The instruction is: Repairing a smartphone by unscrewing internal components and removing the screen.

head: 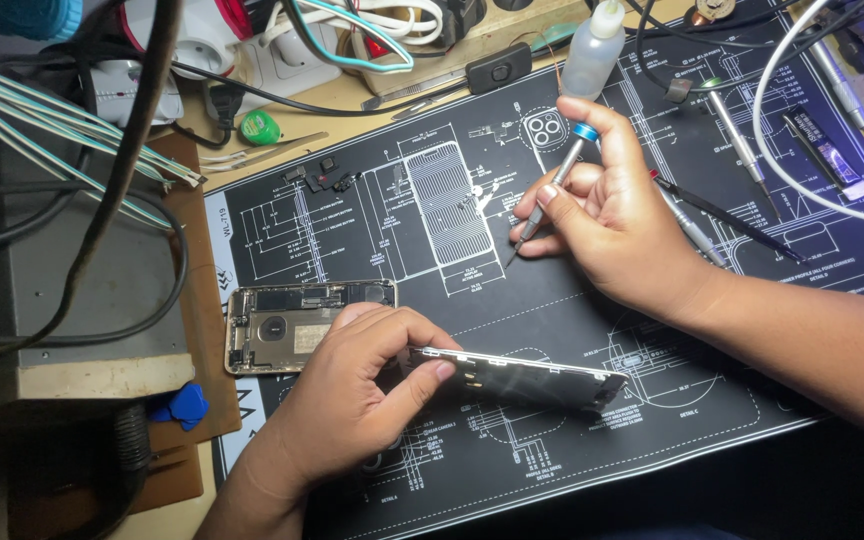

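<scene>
The left hand point(352, 385), low and left of centre in the frame, has its grip closed on the near end of a detached phone screen panel point(527, 378), thumb on top at the panel's left edge. The panel is lifted and tilted, its long axis running left to right toward lower centre. Just behind this hand, the opened phone body point(297, 325) lies flat on the black printed mat point(752, 250) covering the desk, long axis likewise left to right, partly hidden by the knuckles. The right hand point(612, 225), up and right of centre, is clenched round a slim screwdriver point(550, 195) whose tip points down and left, toward the phone body but well apart from it. The left hand is much the nearer to both parts.
</scene>
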